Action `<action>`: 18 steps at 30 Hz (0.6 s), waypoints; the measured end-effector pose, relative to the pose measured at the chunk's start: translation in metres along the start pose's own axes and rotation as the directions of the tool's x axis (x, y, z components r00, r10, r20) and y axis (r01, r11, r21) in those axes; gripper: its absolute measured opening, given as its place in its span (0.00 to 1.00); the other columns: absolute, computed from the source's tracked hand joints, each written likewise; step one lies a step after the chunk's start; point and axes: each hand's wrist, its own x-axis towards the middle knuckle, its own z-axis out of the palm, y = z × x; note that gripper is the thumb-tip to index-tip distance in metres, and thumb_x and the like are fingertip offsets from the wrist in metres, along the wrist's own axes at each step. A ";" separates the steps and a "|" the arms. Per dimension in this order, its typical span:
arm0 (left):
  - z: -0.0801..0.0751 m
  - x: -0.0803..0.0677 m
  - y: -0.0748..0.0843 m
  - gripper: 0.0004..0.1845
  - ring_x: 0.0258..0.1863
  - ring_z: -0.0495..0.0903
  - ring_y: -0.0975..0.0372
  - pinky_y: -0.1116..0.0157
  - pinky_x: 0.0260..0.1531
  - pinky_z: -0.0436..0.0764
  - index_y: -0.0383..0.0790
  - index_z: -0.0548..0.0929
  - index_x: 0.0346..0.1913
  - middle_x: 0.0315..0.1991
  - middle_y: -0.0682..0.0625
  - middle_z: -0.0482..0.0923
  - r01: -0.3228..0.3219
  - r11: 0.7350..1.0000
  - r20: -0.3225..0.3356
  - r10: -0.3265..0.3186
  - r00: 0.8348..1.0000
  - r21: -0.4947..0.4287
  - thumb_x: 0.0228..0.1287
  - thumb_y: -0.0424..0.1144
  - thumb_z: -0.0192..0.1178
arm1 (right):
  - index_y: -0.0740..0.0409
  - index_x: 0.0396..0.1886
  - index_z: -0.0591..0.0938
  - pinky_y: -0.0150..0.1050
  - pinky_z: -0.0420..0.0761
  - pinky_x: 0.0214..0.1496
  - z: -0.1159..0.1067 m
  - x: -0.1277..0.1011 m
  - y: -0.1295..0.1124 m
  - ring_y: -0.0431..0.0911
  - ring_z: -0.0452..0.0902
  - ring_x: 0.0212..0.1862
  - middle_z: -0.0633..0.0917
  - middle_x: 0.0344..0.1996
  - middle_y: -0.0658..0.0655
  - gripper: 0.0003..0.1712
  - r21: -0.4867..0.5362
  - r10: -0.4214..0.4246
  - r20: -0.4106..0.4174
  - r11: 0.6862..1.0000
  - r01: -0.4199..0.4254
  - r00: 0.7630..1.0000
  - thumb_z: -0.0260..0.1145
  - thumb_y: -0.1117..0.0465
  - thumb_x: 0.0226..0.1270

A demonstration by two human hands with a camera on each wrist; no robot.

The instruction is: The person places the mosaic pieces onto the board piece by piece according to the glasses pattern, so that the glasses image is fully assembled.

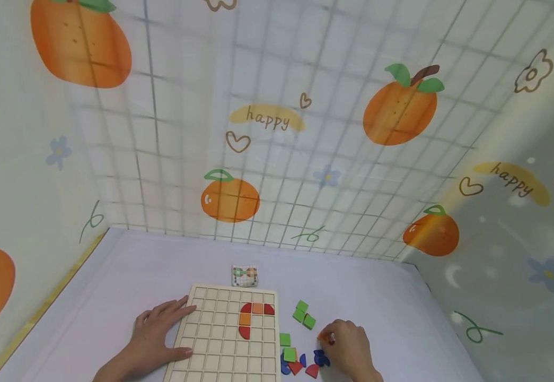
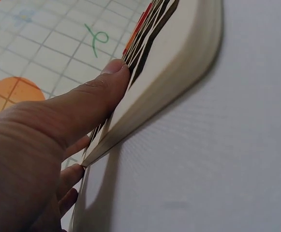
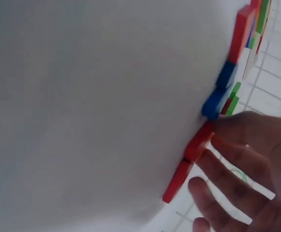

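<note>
Hands apart: left hand (image 1: 155, 334) flat, steadying the wooden board (image 1: 224, 339); right hand (image 1: 348, 347) pinches an orange piece (image 1: 323, 335), board lying to its left.

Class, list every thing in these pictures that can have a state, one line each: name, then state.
Wooden grid board: flat on the table, mostly unfilled, five pieces seated.
Seated pieces: three red, two orange, in the cells.
Left hand: flat on the board's left edge, fingers straight.
Right hand: pinching an orange piece.
Loose pieces: green, blue, red, scattered right of the board.
Pattern card: lying behind the board.
</note>
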 end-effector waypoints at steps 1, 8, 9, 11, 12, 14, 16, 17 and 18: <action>0.001 0.000 0.000 0.52 0.69 0.53 0.45 0.36 0.58 0.46 0.54 0.71 0.69 0.73 0.46 0.60 0.003 1.000 0.001 -0.003 1.000 0.005 0.38 0.72 0.69 | 0.45 0.24 0.88 0.43 0.71 0.35 0.000 0.001 -0.001 0.41 0.67 0.26 0.79 0.20 0.40 0.08 -0.019 -0.020 0.000 1.000 0.020 1.000 0.81 0.56 0.46; 0.003 0.001 -0.002 0.52 0.69 0.53 0.45 0.35 0.58 0.46 0.53 0.72 0.69 0.73 0.45 0.60 -0.001 1.000 -0.007 0.001 1.000 0.016 0.37 0.72 0.69 | 0.43 0.21 0.86 0.48 0.72 0.38 -0.001 0.013 -0.012 0.40 0.68 0.26 0.76 0.17 0.37 0.10 -0.122 -0.153 -0.057 0.982 0.145 0.987 0.82 0.53 0.41; 0.003 0.001 -0.002 0.52 0.69 0.53 0.45 0.35 0.58 0.46 0.53 0.72 0.69 0.73 0.45 0.60 0.000 1.000 -0.008 0.000 1.000 0.015 0.37 0.73 0.68 | 0.43 0.20 0.86 0.49 0.72 0.38 -0.001 0.015 -0.016 0.39 0.67 0.26 0.76 0.17 0.37 0.10 -0.117 -0.169 -0.065 0.980 0.161 0.983 0.81 0.53 0.41; 0.003 0.001 -0.002 0.52 0.69 0.53 0.45 0.36 0.59 0.45 0.53 0.72 0.69 0.73 0.45 0.60 0.003 1.000 -0.008 -0.003 1.000 0.015 0.37 0.73 0.68 | 0.42 0.19 0.85 0.48 0.72 0.38 0.001 0.018 -0.024 0.38 0.67 0.25 0.76 0.17 0.36 0.09 -0.108 -0.205 -0.087 0.975 0.196 0.975 0.80 0.54 0.39; 0.002 0.001 -0.002 0.52 0.69 0.53 0.45 0.36 0.59 0.45 0.53 0.72 0.69 0.73 0.45 0.60 0.004 1.000 -0.007 -0.004 1.000 0.015 0.37 0.73 0.68 | 0.42 0.18 0.85 0.48 0.72 0.37 0.002 0.019 -0.029 0.38 0.67 0.25 0.75 0.17 0.36 0.09 -0.099 -0.225 -0.092 0.972 0.216 0.970 0.80 0.54 0.39; 0.002 0.001 -0.001 0.52 0.69 0.53 0.45 0.36 0.59 0.46 0.54 0.72 0.69 0.73 0.45 0.60 0.006 1.000 -0.005 -0.006 1.000 0.015 0.37 0.73 0.68 | 0.41 0.17 0.84 0.48 0.71 0.38 0.005 0.021 -0.039 0.37 0.67 0.25 0.75 0.17 0.35 0.09 -0.076 -0.276 -0.102 0.960 0.269 0.956 0.79 0.54 0.40; 0.001 0.001 0.000 0.52 0.69 0.53 0.45 0.36 0.59 0.46 0.54 0.72 0.69 0.73 0.45 0.60 0.007 1.000 0.002 -0.007 1.000 0.012 0.37 0.74 0.67 | 0.40 0.17 0.83 0.47 0.72 0.38 0.008 0.022 -0.051 0.36 0.69 0.26 0.77 0.18 0.34 0.10 -0.046 -0.330 -0.108 0.944 0.327 0.938 0.78 0.53 0.42; 0.001 0.001 0.000 0.52 0.69 0.53 0.45 0.36 0.59 0.46 0.54 0.72 0.69 0.73 0.45 0.60 0.008 1.000 0.004 -0.008 1.000 0.007 0.37 0.73 0.68 | 0.40 0.17 0.83 0.47 0.72 0.37 0.010 0.023 -0.056 0.36 0.70 0.27 0.78 0.19 0.34 0.09 -0.026 -0.360 -0.113 0.933 0.360 0.926 0.78 0.53 0.43; 0.002 0.001 0.000 0.52 0.69 0.53 0.45 0.36 0.59 0.46 0.54 0.72 0.69 0.73 0.46 0.60 0.009 1.000 0.006 -0.009 1.000 0.006 0.37 0.73 0.68 | 0.39 0.17 0.82 0.46 0.71 0.37 0.012 0.023 -0.062 0.35 0.70 0.27 0.78 0.20 0.34 0.10 -0.007 -0.386 -0.114 0.922 0.387 0.916 0.78 0.52 0.45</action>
